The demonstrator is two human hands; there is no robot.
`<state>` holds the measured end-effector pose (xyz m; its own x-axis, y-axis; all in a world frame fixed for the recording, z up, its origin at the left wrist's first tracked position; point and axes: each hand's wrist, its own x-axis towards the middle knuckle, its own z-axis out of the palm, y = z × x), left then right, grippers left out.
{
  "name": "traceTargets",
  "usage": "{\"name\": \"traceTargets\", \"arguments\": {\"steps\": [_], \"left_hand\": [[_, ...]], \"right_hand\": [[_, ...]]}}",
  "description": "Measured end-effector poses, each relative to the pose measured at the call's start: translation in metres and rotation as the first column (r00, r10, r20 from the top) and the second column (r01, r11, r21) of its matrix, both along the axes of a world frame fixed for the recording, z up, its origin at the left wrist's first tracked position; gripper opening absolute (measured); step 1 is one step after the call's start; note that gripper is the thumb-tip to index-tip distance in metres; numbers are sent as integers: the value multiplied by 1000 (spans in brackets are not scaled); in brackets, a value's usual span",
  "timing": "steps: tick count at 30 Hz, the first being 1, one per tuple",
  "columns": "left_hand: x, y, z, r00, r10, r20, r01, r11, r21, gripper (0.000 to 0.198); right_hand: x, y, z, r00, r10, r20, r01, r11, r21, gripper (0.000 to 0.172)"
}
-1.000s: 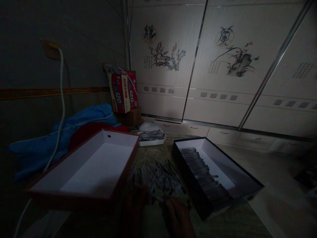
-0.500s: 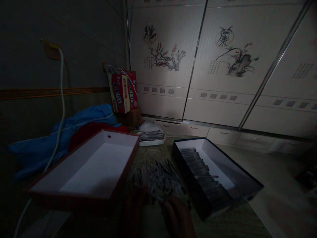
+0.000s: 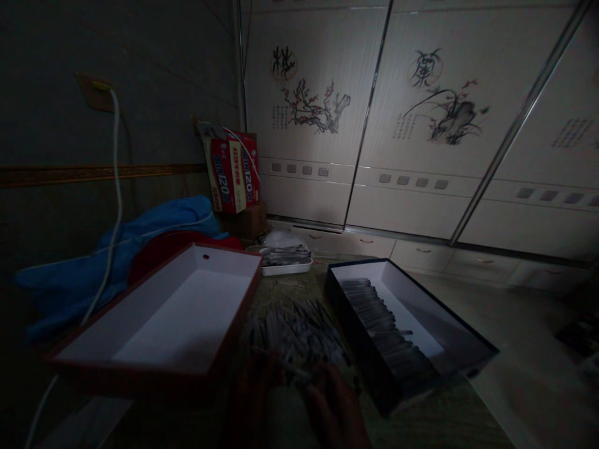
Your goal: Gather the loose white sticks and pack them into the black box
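In the dim light at the bottom, my left hand [image 3: 255, 383] is closed around one end of a slim, pale pen [image 3: 297, 372]. My right hand [image 3: 334, 399] has its fingers bent around the pen's other end. Just beyond both hands lies a loose heap of similar slim pens [image 3: 294, 327], pale with dark parts. To the right, a dark-rimmed box [image 3: 440, 312] holds a long row of such pens [image 3: 381, 327] stacked along its left side. Darkness blurs the fingers' details.
On the left stands a red-edged box [image 3: 178, 318] with a white inside. A white tray [image 3: 287, 270] with more slim sticks sits at the back. Blue cloth [image 3: 163, 218], a white cable [image 3: 116, 162] and a red carton [image 3: 236, 174] are near the wall.
My right hand's fingers have shifted slightly up around the pen's end. My left hand stays about where it was, and the boxes and heap look the same.
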<state>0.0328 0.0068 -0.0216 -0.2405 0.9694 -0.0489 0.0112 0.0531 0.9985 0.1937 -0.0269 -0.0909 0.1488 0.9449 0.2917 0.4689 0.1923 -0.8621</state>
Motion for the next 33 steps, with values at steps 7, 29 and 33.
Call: {"name": "traceTargets", "arguments": {"steps": [7, 29, 33], "left_hand": [[-1, 2, -8, 1000, -2, 14, 2, 1000, -19, 48], [-3, 3, -16, 997, -36, -66, 37, 999, 14, 51], [-4, 2, -19, 999, -43, -16, 43, 999, 8, 48]], "right_hand": [[-1, -1, 7, 997, 72, -17, -72, 997, -5, 40], [0, 0, -5, 1000, 6, -11, -6, 1000, 5, 37], [-1, -1, 5, 998, 56, -42, -58, 997, -47, 39]]}}
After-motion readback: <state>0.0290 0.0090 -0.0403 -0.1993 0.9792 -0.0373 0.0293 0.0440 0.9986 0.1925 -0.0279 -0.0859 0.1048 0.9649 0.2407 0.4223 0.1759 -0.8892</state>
